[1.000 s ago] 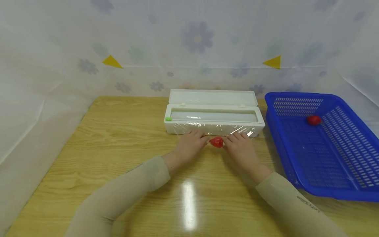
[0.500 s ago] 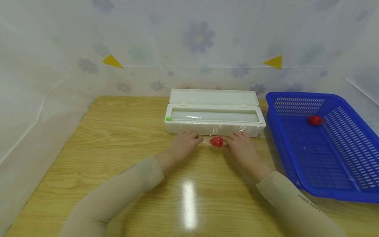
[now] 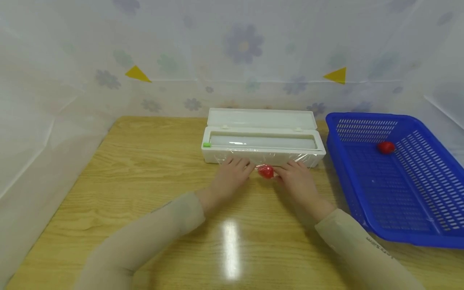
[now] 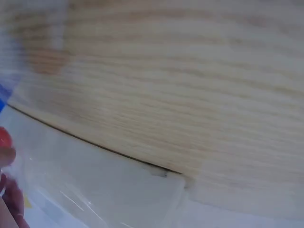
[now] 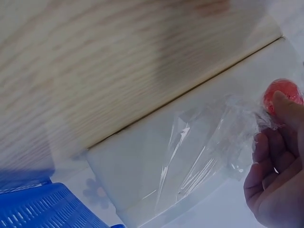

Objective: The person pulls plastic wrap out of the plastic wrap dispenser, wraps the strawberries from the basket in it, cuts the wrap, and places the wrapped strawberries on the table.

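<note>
A small red fruit (image 3: pixel 266 171), wrapped in clear cling film, is held between the two hands just in front of a white cling film dispenser (image 3: pixel 262 157). My left hand (image 3: pixel 233 175) pinches the film at the fruit's left side. On the other side, my right hand (image 3: pixel 297 181) pinches the bunched film, its thumb against the fruit in the right wrist view. Clear cling film (image 5: pixel 194 147) stretches in creases over the box's front. The left wrist view catches only a few blurred fingers (image 4: pixel 12 194) and a sliver of the fruit at its left edge.
The dispenser's lid (image 3: pixel 261 119) stands raised behind a roll of film (image 3: pixel 261 141). At the right is a blue plastic basket (image 3: pixel 348 181) with another red fruit (image 3: pixel 386 147) inside. A flowered white curtain (image 3: pixel 239 88) hangs behind the wooden table (image 3: pixel 145 173).
My left hand moved left, away from the fruit, showing film between them, then came back right against its side. The fruit has shifted slightly toward the box. My right hand stayed nearly still.
</note>
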